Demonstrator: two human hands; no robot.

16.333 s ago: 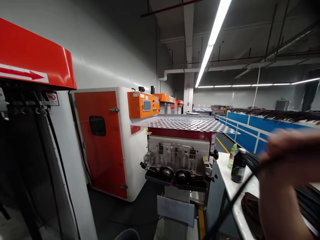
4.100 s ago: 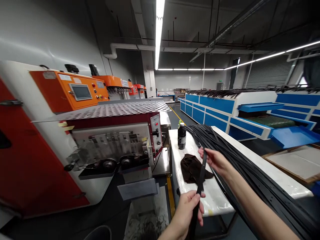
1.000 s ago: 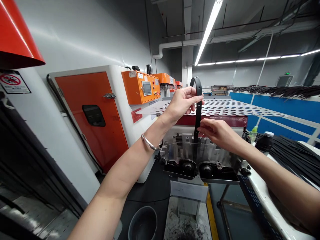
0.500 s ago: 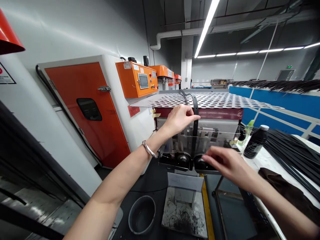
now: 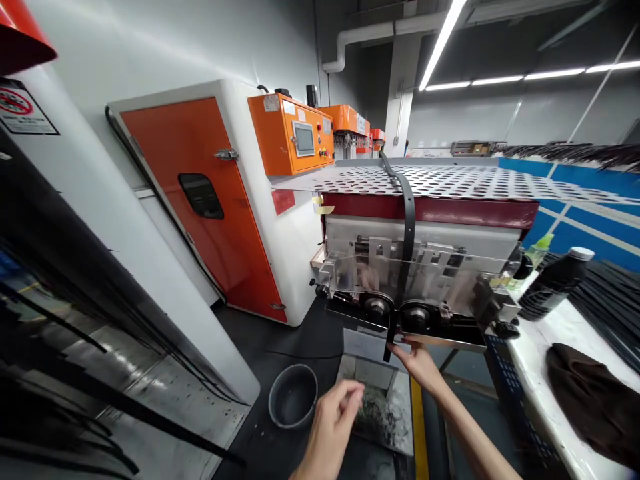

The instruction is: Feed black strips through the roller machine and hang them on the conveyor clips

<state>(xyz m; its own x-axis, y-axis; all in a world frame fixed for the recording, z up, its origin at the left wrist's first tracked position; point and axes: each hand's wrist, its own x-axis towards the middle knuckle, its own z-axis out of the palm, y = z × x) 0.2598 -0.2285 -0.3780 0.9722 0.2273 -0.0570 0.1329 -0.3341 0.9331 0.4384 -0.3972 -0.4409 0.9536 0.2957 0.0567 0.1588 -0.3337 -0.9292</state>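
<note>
A long black belt strap [image 5: 408,227], with punched holes near its upper part, arches from the perforated sheet [image 5: 460,179] down the front of a machine [image 5: 375,267]. It passes between two round black wheels, and its lower end comes out beneath them. There my right hand [image 5: 420,365] has its fingertips on the strap; part of its grip is hidden under the machine's lower edge. Below and to the left, my left hand [image 5: 336,417] is closed, thumb against curled fingers, apart from the strap, with nothing visible in it.
A grey bucket [image 5: 293,397] and a stained tray [image 5: 400,417] are on the floor below. To the right, a white table [image 5: 535,360] holds a dark bottle [image 5: 555,283], brown cloth [image 5: 593,400] and black strips. An orange-doored cabinet [image 5: 210,213] stands left.
My left hand has left the strap's upper part and dropped low. My right hand has moved from the wheel to beneath it. The strap's end now shows below the wheels; the view has shifted.
</note>
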